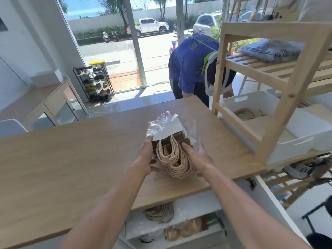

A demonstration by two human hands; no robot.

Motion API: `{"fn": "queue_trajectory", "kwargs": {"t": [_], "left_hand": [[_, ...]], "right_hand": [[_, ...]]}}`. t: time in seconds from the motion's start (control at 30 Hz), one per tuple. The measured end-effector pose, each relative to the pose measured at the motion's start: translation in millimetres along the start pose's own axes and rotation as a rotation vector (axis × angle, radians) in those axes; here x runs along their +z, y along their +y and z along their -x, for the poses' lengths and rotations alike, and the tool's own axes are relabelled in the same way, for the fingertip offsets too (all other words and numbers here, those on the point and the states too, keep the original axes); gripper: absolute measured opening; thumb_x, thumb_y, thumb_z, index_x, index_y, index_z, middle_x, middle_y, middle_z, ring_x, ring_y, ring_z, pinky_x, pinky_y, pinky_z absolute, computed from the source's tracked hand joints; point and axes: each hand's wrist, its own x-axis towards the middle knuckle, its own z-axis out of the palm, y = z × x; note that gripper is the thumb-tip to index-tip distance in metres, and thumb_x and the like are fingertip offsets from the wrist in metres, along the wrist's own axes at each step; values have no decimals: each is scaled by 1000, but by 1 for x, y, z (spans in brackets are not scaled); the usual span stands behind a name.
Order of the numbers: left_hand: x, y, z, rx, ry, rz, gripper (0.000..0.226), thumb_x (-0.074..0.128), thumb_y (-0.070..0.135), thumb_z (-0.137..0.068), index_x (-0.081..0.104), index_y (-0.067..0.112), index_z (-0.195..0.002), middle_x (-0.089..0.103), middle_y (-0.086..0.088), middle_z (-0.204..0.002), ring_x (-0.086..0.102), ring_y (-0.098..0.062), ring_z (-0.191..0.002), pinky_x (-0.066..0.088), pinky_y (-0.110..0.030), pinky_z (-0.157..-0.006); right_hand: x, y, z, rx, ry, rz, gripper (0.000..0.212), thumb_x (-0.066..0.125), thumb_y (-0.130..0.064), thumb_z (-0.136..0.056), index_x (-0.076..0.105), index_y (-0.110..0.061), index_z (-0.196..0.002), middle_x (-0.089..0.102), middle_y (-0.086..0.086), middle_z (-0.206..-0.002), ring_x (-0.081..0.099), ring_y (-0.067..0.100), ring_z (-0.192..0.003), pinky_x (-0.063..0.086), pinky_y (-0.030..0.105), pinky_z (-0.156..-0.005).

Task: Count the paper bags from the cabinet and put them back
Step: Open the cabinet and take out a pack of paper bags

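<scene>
**Brown paper bags held between both my hands on the counter**

Brown paper bags point(177, 141), stacked flat in one bundle, lie on the wooden counter point(71, 159) near its front edge, toward the right end. A clear plastic wrap point(161, 121) is peeled back at the far end of the bundle, where a white sheet shows. The twisted paper handles point(172, 159) spill toward me in loops.

Both my forearms reach forward from the bottom of the view. My left hand point(146, 157) presses the left side of the bundle, its fingers stretched along the edge up to the plastic and its thumb tucked near the handles. My right hand point(196, 157) cups the right side, fingers long and slightly spread against the stack. Both hands grip the bundle between them.

Bare counter stretches wide to my left. To the right, a wooden shelf rack point(280, 97) stands on the counter near the bags, with a white bin point(251, 101) inside it. Below the front edge, an open cabinet shelf point(188, 209) holds more looped handles. Beyond the far edge, a person in a blue shirt point(186, 65) bends over.
</scene>
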Motion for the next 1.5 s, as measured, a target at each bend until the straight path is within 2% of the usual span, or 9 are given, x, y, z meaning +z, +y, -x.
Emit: {"fn": "queue_trajectory", "kwargs": {"t": [0.17,0.3,0.43,0.63,1.0,1.1,1.23,1.37,1.5], "left_hand": [[3,-2,27,61,51,48,55,44,60,-88,54,22,-127,50,-8,-134,49,-36,-116,49,-58,-79],[2,-20,58,81,92,80,63,42,58,-93,37,24,-146,35,-9,-151,40,-38,-130,39,-66,-96],[-1,-55,82,85,108,34,61,37,54,-97,35,20,-148,38,-10,-150,45,-35,-129,43,-59,-93],[-11,-127,89,-46,50,-122,42,40,41,-101,61,10,-120,68,-8,-114,66,-23,-93,51,-41,-86],[-61,-222,13,-196,123,-342,40,47,37,-99,57,13,-129,62,-3,-124,59,-25,-112,46,-38,-92],[-76,-237,-21,-157,180,-489,49,48,40,-97,48,19,-140,55,-3,-137,54,-28,-119,45,-37,-95],[-84,-233,-42,-68,216,-679,39,40,36,-101,52,15,-132,51,-8,-138,49,-31,-123,39,-35,-95],[-111,-256,-100,-146,275,-713,63,42,53,-92,44,13,-141,47,-13,-144,46,-34,-128,39,-42,-103],[-132,-284,-157,-166,291,-631,94,47,72,-68,44,16,-143,48,-14,-145,48,-36,-129,39,-54,-107]], "right_hand": [[-19,16,25,27,-11,-16,82,49,-67,-81,14,-40,-150,45,10,-146,49,36,-126,39,50,-107],[-36,32,46,29,-35,-8,81,46,-66,-83,13,-37,-151,39,8,-151,47,36,-129,40,52,-105],[-42,55,66,57,-51,-23,78,46,-61,-87,12,-34,-153,32,6,-154,42,34,-132,48,51,-97],[-31,108,81,158,-83,-52,74,45,-57,-91,13,-30,-153,25,3,-158,34,32,-139,36,53,-109],[48,195,49,258,-126,130,70,42,-52,-96,16,-22,-154,27,9,-157,28,33,-142,29,43,-113],[72,202,32,262,-160,155,71,42,-52,-95,16,-21,-153,27,10,-157,29,33,-141,29,42,-111],[76,193,7,170,-105,213,72,43,-53,-94,17,-20,-152,31,12,-154,36,35,-137,34,39,-106],[115,214,-32,159,-113,228,73,48,-53,-92,20,-18,-150,36,14,-150,38,36,-134,36,40,-104],[132,229,-63,108,-78,278,79,53,-56,-87,24,-15,-148,34,16,-147,35,38,-134,35,43,-107]]}}
